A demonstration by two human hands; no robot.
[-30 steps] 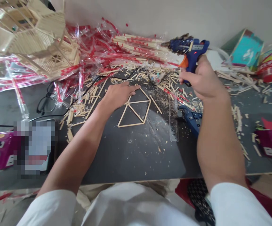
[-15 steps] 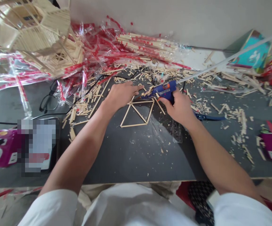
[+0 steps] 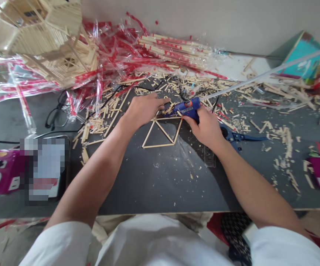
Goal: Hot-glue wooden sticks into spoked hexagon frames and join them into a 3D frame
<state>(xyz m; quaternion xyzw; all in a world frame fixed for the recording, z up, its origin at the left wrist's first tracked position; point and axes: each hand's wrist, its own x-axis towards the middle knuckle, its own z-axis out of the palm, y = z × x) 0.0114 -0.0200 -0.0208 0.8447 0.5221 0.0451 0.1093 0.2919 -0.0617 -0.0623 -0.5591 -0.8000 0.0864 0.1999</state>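
A blue glue gun (image 3: 189, 108) is gripped in my right hand (image 3: 208, 127), its nozzle pointing left to the top of a flat frame of thin wooden sticks (image 3: 164, 132). The frame forms joined triangles and lies on the dark table (image 3: 154, 188). My left hand (image 3: 143, 109) is at the frame's upper left corner, fingers bent and close together near the nozzle; what they pinch, if anything, is too small to make out. A clear glue stick (image 3: 232, 88) sticks out from the back of the gun.
Stick scraps (image 3: 240, 123) lie around. Blue pliers (image 3: 248, 137) are right of my right hand. Bundled sticks in red wrappers (image 3: 176, 53), a wooden stick model (image 3: 43, 40), glasses (image 3: 56, 117), a phone (image 3: 50, 166) and purple boxes (image 3: 3, 171) are also there.
My right hand and the glue gun have shifted slightly left, bringing the nozzle nearer my left hand. More of the blue pliers shows. My left hand has barely moved.
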